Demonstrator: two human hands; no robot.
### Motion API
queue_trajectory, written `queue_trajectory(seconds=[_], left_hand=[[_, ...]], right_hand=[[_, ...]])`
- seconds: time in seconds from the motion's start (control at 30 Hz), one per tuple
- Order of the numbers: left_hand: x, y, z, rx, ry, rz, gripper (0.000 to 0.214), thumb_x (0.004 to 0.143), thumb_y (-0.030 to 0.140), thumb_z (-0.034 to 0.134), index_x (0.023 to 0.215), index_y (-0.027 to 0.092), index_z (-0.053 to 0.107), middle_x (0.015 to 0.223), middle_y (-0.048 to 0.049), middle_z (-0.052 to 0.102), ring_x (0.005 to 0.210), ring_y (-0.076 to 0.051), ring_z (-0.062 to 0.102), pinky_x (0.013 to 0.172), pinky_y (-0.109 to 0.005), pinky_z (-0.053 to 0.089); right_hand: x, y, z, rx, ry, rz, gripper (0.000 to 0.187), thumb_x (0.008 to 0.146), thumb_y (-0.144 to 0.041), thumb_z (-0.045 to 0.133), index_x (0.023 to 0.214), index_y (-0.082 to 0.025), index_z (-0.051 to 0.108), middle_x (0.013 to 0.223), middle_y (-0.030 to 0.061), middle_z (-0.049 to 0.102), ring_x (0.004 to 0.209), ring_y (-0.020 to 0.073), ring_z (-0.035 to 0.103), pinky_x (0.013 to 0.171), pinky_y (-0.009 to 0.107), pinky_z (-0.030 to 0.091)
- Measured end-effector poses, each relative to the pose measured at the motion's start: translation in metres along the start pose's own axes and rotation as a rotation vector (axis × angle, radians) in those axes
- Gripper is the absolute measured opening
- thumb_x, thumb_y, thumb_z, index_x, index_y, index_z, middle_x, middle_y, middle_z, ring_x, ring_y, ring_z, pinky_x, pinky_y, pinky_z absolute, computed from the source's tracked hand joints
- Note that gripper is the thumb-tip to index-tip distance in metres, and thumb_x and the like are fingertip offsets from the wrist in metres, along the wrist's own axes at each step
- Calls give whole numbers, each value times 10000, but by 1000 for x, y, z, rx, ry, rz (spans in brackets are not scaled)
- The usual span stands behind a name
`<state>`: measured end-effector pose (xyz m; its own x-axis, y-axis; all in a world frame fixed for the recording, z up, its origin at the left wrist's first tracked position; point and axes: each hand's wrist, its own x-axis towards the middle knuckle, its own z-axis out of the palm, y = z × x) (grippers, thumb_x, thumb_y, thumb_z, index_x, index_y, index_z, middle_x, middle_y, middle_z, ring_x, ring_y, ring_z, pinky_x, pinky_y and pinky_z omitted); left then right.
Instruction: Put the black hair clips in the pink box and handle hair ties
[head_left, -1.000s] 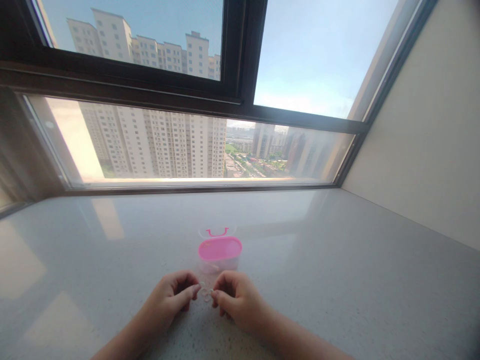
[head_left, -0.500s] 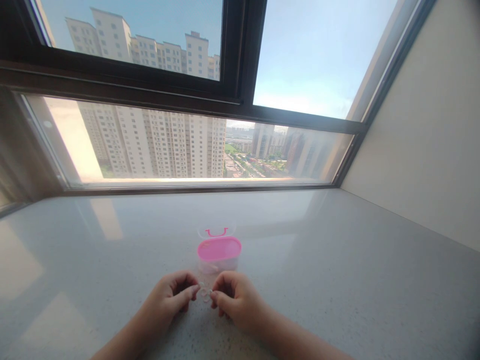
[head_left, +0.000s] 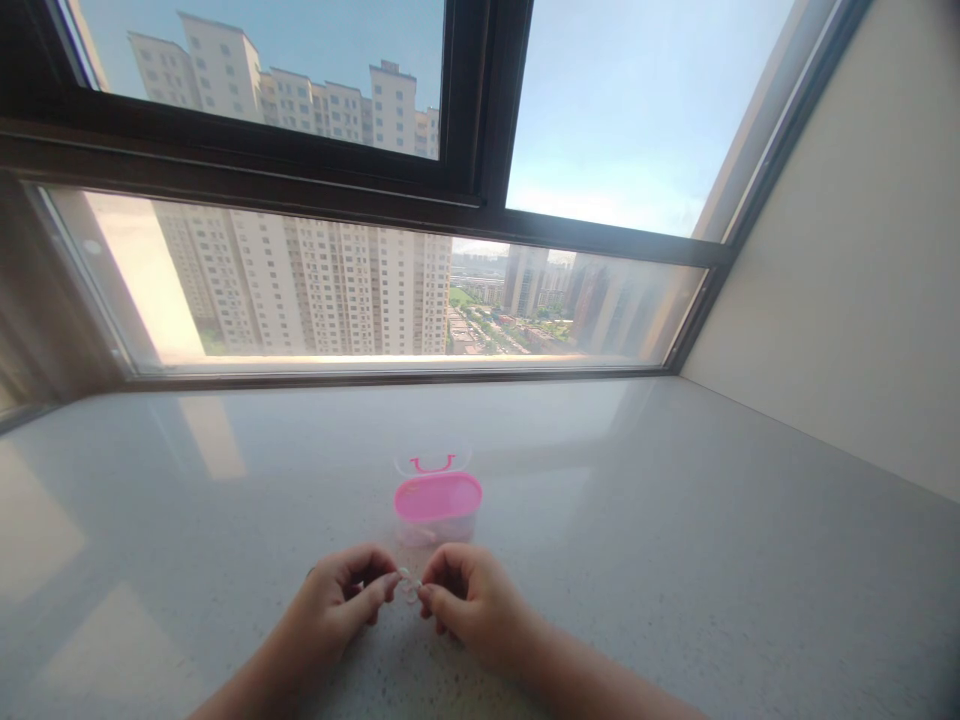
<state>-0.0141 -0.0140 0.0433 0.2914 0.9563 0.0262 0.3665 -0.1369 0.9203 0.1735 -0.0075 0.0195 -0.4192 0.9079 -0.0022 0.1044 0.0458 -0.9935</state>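
Between my fingertips is a small cluster of clear, ring-like pieces (head_left: 409, 586), too small and blurred to make out further. My left hand (head_left: 346, 592) pinches its left side between thumb and forefinger. My right hand (head_left: 466, 598) pinches the right side the same way, the two hands a short gap apart. Just beyond them stands a small oval box (head_left: 438, 530) with clear walls and a pink rim, its pink inside facing up. Behind it lies a clear lid with a pink handle (head_left: 433, 468).
The hands are over a pale speckled stone sill (head_left: 637, 560) with patches of sunlight on its left. A dark window frame (head_left: 405, 380) bounds it at the back, and a plain wall (head_left: 847, 300) rises on the right. Tall buildings show outside.
Both hands hold nearly the same pose. The fingertips and the clear pieces have shifted only very slightly; the box has not moved.
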Motion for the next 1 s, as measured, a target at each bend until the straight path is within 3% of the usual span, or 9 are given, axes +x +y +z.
queue_trajectory(seconds=[0.23,0.47,0.77,1.0], left_hand=[[-5,3,5,202,27,111,211,797,310,513,682,162,610,607,10,534,576,-135,485,536,-208,372],[-7,-1,9,316,40,259,179,819,239,489,709,178,616,635,-1,573,574,-124,515,530,-191,384],[-9,1,10,320,21,295,172,805,175,466,731,174,621,644,-1,556,559,-116,501,511,-184,367],[-12,3,11,265,77,263,167,813,214,474,748,172,621,606,7,537,562,-128,481,535,-204,369]], right_hand=[[-6,3,3,-203,5,-108,106,761,-224,571,801,-141,621,669,4,610,544,79,482,489,176,336],[-10,-3,3,-242,-5,-148,110,758,-221,575,800,-138,634,627,-9,567,541,78,452,510,181,349],[-9,2,3,-249,-28,-174,120,750,-206,574,817,-143,650,663,4,604,542,83,490,503,178,363],[-9,-4,2,-247,49,-151,102,769,-238,573,786,-146,613,582,-20,542,516,86,472,486,184,340]])
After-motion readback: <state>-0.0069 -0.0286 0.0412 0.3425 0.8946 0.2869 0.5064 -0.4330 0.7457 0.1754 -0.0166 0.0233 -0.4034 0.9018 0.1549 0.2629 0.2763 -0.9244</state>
